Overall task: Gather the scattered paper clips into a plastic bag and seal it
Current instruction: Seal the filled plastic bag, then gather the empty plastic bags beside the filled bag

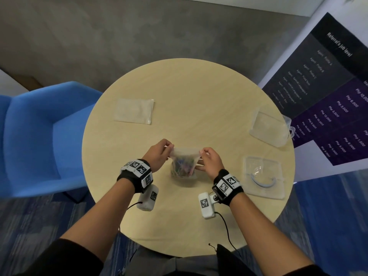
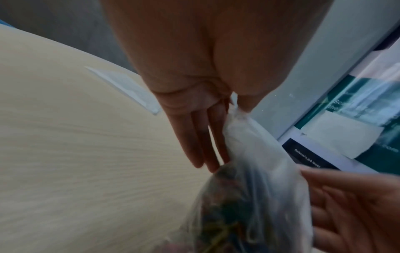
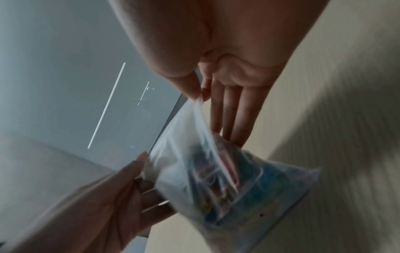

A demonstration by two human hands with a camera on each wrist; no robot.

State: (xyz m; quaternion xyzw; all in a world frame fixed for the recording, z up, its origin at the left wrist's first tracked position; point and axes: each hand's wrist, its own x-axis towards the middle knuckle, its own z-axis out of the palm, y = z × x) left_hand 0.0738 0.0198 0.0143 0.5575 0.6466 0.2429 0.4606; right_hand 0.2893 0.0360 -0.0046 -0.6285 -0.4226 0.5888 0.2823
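Observation:
A clear plastic zip bag (image 1: 184,162) hangs upright over the middle of the round table (image 1: 199,86), filled with coloured paper clips (image 1: 182,166). My left hand (image 1: 159,151) pinches the bag's top left corner between thumb and forefinger, the other fingers straight. My right hand (image 1: 209,159) pinches the top right corner the same way. The bag's top edge is stretched between both hands. The left wrist view shows the bag (image 2: 255,188) under the left hand (image 2: 234,106); the right wrist view shows the bag (image 3: 216,171) below the right hand (image 3: 201,96). I cannot tell whether the seal is closed.
A spare empty zip bag (image 1: 133,110) lies flat at the table's far left. A clear plastic container (image 1: 270,128) stands at the right edge, its lid (image 1: 263,174) flat nearer me. A blue armchair (image 1: 35,136) is left of the table, a dark poster (image 1: 326,92) to the right.

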